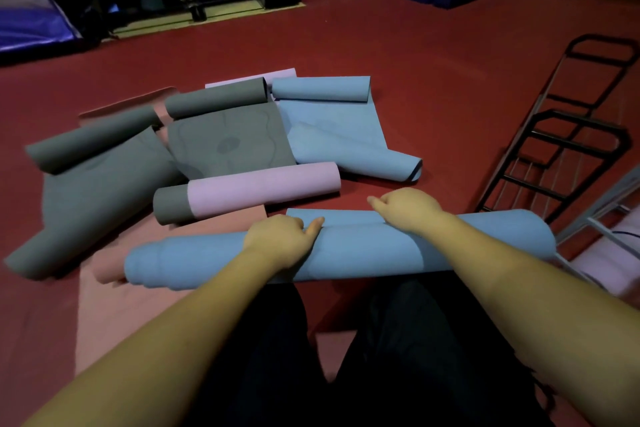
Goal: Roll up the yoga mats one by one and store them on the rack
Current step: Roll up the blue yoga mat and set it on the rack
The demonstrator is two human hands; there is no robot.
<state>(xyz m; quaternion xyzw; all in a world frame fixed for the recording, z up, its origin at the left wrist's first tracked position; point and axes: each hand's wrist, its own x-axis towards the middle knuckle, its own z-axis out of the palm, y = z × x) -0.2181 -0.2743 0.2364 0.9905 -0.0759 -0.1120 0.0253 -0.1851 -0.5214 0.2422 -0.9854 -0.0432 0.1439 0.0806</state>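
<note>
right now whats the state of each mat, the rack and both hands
near blue mat: almost fully rolled
left hand: pressing on it
right hand: pressing on it
pink mat: rolled
far blue mat: partly unrolled
grey mats: partly unrolled
rack: no mat visible on it

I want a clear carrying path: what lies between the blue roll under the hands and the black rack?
In the head view, only bare red floor separates the blue roll from the black rack.
</note>
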